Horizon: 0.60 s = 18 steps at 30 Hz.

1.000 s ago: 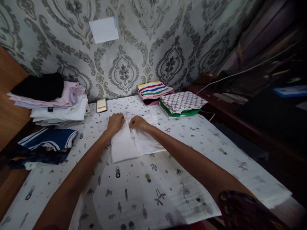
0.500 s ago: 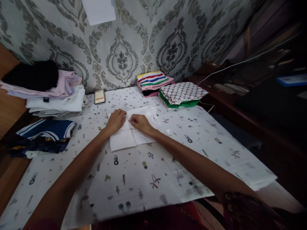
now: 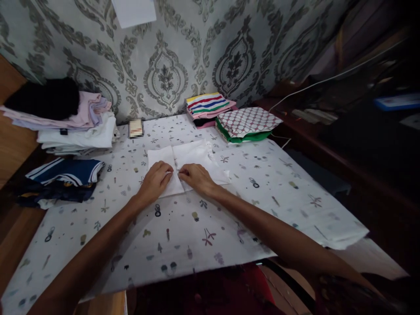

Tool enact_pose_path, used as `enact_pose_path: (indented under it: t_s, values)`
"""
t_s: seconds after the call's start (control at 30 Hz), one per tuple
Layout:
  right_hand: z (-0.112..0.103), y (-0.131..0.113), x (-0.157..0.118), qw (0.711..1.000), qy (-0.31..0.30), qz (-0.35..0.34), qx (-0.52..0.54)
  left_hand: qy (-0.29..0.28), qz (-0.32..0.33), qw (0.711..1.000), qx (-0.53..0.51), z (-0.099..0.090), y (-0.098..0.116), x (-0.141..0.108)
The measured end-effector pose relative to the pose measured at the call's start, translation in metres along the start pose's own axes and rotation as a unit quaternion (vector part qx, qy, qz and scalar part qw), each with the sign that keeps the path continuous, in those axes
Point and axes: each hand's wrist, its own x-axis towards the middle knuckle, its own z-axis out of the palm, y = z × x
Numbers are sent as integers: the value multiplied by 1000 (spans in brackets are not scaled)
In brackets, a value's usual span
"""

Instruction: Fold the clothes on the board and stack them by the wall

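Because the crease of the folded white cloth runs between my left hand and my right hand, I seem to have set one on each side of it, perhaps to keep that line straight and the layers flat. The cloth lies right beneath my fingertips and reaches out beyond them, on the printed sheet that covers the worktop. Folded piles stand well apart from my hands, presumably to leave me room: the black garment topping a stack and the blue garment with white trim off to the left, the striped cloth and the patterned cloth out beyond my right hand. Both hands are partly closed, fingers curled, thumbs near the forefingers, tips close together at the crease. They touch the cloth there; whether either has a pinch of it, I cannot tell.
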Motion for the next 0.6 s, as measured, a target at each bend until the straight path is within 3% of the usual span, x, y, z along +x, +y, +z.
enact_pose_path:
  t_s: [0.23, 0.37, 0.6]
  values:
    - [0, -7, 19, 999, -7, 28, 33, 2, 19, 1000, 14, 13, 3, -25]
    - [3, -7, 24, 998, 16, 44, 28, -2, 42, 998, 45, 17, 1, -28]
    - [1, -9, 25, 998, -19, 57, 29, -31, 109, 992, 62, 15, 3, -29]
